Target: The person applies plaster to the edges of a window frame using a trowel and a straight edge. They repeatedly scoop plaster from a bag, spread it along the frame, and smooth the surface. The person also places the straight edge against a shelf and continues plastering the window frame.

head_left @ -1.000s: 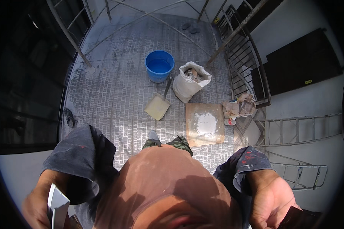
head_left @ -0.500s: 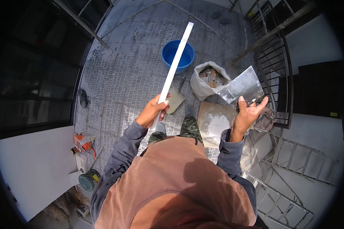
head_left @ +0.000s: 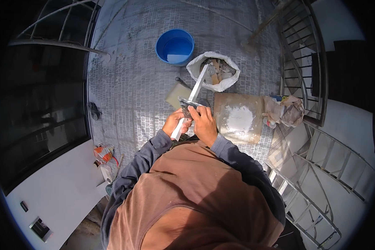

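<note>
My left hand (head_left: 175, 123), closed, grips a long white strip (head_left: 196, 86) near its lower end. The strip slants away from me, its far end over the mouth of a white sack. My right hand (head_left: 205, 125) has its fingers wrapped on a flat metal blade (head_left: 186, 105), thumb and fingers pressing it. The blade lies across the strip just above my left hand. The two hands are close together in front of my body. My fingers hide part of the blade, and whether it has a handle cannot be made out.
Ahead stand a blue basin (head_left: 164, 41) with water and the white sack (head_left: 235, 74) of broken scraps. A square board (head_left: 257, 109) carries a white powdery patch. A pale flat piece (head_left: 175, 95) with a dark handle lies nearby. Ladders (head_left: 308, 204) and a railing (head_left: 300, 62) are at right.
My right hand has moved left and inward, bringing the blade from the right side onto the strip. The strip is drawn lower, and the basin and sack appear farther left.
</note>
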`<move>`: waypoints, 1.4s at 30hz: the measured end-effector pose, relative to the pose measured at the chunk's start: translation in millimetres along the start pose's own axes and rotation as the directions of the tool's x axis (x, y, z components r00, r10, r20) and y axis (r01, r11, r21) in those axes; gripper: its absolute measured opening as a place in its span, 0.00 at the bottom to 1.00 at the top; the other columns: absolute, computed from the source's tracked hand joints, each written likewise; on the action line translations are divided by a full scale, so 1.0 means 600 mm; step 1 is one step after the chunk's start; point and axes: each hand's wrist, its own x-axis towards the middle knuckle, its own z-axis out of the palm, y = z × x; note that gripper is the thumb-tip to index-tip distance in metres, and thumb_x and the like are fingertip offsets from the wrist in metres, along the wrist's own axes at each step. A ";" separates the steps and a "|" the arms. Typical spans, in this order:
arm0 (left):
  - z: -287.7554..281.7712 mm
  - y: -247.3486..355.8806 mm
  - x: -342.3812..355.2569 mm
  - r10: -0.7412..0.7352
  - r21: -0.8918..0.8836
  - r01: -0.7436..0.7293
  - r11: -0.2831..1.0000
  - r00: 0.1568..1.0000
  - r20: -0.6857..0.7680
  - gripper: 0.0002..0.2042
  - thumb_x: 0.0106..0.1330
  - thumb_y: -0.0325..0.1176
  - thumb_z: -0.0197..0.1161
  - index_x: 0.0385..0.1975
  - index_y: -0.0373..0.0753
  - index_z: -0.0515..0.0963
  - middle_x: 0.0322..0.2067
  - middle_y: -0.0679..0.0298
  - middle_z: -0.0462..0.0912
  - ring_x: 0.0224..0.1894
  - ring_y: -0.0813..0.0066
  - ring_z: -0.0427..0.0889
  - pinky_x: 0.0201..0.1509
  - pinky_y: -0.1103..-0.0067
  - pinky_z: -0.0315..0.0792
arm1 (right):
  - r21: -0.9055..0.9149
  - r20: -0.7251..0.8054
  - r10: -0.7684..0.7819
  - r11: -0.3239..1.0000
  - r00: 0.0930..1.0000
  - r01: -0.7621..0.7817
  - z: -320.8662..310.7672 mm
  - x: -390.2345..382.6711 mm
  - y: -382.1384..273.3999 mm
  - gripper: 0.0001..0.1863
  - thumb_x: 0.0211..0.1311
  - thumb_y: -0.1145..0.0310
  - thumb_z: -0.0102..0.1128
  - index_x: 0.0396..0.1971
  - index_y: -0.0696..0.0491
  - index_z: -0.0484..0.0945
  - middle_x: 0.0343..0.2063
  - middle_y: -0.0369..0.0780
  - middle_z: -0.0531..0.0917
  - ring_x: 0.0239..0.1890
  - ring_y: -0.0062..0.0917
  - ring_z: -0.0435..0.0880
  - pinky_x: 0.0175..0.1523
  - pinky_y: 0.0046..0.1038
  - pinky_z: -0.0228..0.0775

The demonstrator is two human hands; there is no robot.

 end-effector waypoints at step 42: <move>-0.011 0.079 0.192 -0.064 0.543 0.253 0.801 0.937 -0.344 0.28 0.73 0.26 0.53 0.73 0.53 0.67 0.19 0.71 0.70 0.12 0.80 0.68 0.11 0.78 0.65 | -0.137 0.304 0.231 0.971 0.924 -0.198 0.154 0.149 0.364 0.32 0.58 0.76 0.58 0.66 0.45 0.71 0.54 0.39 0.81 0.50 0.45 0.83 0.52 0.43 0.80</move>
